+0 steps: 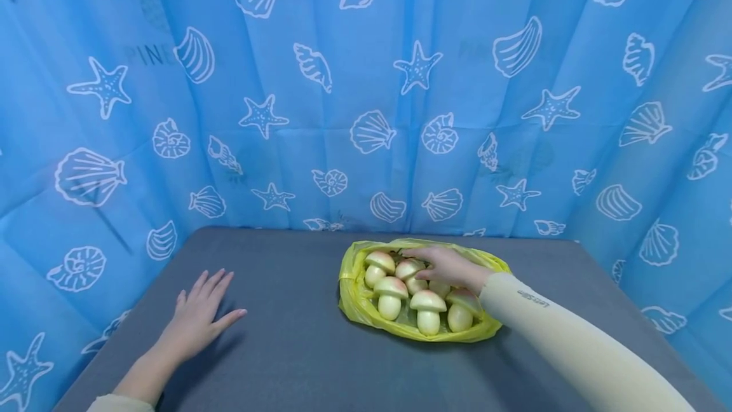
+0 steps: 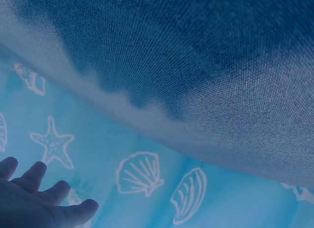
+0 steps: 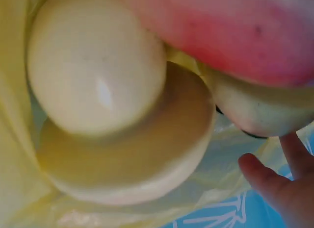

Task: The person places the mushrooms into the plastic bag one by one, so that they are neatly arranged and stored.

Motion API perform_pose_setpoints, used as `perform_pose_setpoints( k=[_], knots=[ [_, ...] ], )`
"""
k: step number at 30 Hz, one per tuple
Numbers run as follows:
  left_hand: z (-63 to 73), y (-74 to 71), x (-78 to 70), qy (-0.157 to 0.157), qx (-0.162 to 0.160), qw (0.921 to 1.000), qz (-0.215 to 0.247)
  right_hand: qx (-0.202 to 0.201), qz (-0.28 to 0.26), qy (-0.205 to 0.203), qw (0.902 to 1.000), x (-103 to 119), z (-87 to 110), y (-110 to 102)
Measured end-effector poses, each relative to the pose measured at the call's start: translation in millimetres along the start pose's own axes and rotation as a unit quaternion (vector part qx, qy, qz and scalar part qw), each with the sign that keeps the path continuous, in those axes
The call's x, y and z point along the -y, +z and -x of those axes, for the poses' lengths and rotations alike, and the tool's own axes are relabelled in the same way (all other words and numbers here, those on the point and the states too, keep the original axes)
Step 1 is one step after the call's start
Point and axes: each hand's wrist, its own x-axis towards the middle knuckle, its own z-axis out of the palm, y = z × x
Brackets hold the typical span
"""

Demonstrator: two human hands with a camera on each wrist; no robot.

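Observation:
A yellow plastic bag [image 1: 356, 307] lies spread open on the grey table, with several toy-like mushrooms in it, cream stems under rounded, pink-tinged caps. My right hand [image 1: 448, 266] reaches into the bag's far side from the right. Its thumb and outstretched fingers stand spread about one mushroom [image 1: 409, 268] at the back. In the right wrist view, fingertips [image 3: 250, 164] come close to a pale mushroom, and another mushroom [image 3: 98, 61] fills the near left. My left hand [image 1: 197, 313] hovers palm down over the table's left side, fingers spread, holding nothing.
The grey table [image 1: 274, 348] reaches back to a blue curtain [image 1: 343, 81] printed with white shells and starfish, which also hangs along both sides. A small dark bit [image 1: 397, 255] shows by the right fingers at the bag's back.

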Motion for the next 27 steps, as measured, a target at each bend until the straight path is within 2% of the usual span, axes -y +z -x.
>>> perform_pose_setpoints(
  k=[5,8,14,21,27],
  knots=[
    [1.1,1.0,-1.5,-0.005,0.006,0.9999,0.012,0.004,-0.007,0.029,0.9995,1.9,-3.5,3.4],
    [2.0,1.6,-1.8,-0.010,0.011,0.9997,0.017,-0.007,0.016,0.021,0.9996,2.6,-5.0,3.7],
    [2.8,1.8,-1.5,-0.006,0.013,0.9997,0.021,-0.024,0.046,0.044,0.9977,4.3,-6.9,3.1],
    [3.3,3.5,-1.7,-0.002,0.011,0.9997,0.019,-0.053,0.113,0.050,0.9910,6.3,-7.6,4.5],
    [4.1,3.8,-2.8,-0.001,0.010,0.9996,0.026,-0.053,0.128,0.044,0.9893,5.5,-9.1,4.7]
  ],
)
